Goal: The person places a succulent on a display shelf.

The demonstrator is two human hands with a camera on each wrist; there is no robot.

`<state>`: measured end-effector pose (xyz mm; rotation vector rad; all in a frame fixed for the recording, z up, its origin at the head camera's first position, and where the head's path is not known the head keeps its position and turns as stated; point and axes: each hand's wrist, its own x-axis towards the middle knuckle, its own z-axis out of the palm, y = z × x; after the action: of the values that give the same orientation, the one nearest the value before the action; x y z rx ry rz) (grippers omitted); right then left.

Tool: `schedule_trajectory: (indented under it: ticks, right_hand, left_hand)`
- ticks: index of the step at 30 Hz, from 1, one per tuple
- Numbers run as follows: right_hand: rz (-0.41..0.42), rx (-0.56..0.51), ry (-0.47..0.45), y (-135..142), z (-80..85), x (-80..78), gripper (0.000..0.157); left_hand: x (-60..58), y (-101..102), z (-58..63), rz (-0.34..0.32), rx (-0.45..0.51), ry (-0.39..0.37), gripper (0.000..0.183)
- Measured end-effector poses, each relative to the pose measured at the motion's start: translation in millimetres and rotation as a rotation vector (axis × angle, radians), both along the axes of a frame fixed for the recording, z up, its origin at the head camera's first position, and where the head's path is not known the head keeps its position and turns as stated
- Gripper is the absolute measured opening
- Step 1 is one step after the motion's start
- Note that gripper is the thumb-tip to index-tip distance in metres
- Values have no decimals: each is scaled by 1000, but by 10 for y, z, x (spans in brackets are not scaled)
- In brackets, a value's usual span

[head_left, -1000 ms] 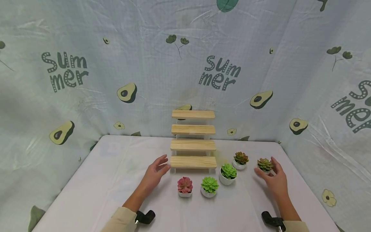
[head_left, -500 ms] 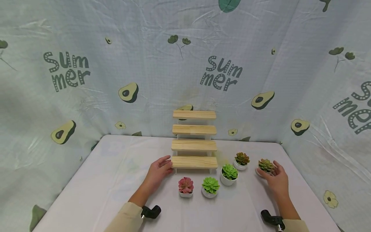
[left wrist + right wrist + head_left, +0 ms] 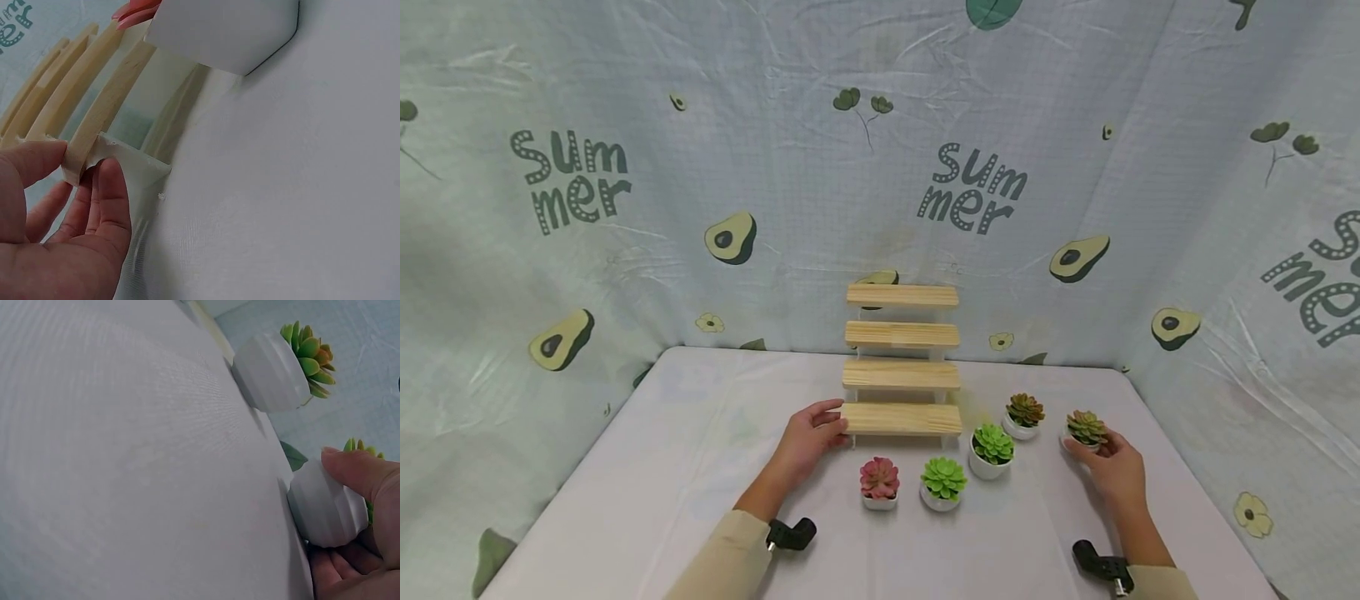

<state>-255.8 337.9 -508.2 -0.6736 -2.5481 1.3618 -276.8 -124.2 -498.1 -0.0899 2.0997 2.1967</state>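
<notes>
A four-tier wooden display stand (image 3: 901, 419) with pale supports stands at the back middle of the table. My left hand (image 3: 807, 442) pinches the left end of its lowest board, thumb on one face and fingers on the other in the left wrist view. At the right, my right hand (image 3: 1112, 471) holds a potted succulent (image 3: 1086, 427) with green and reddish leaves, thumb and fingers around its white ribbed pot (image 3: 325, 506). The pot appears to rest on the table. Another potted succulent, orange-green (image 3: 1025, 410), stands to its left.
In front of the stand are a pink succulent (image 3: 879, 478) and a bright green one (image 3: 943, 478). A second bright green succulent (image 3: 992, 444) stands by the stand's right front corner. A printed cloth (image 3: 790, 208) hangs behind the white table (image 3: 700, 467).
My left hand has moved right onto the end of the lowest board and taken hold of it. My right fingers have closed lower around the succulent's pot, which stays about where it was.
</notes>
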Motion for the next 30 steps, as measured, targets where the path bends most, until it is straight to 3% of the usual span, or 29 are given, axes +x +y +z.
schedule_trajectory:
  ticks: [11,22,30]
  right_hand:
    - [9,23,0,-12,16,-13,96]
    - [23,108,-3,-14,42,2,92]
    - [13,146,6,-25,21,20,78]
  left_hand:
    - [-69,-24,73,-13,4,-17,47]
    - [-111,-25,60,-5,25,-44,43]
    - [-97,-9,16,-1,13,-51,42]
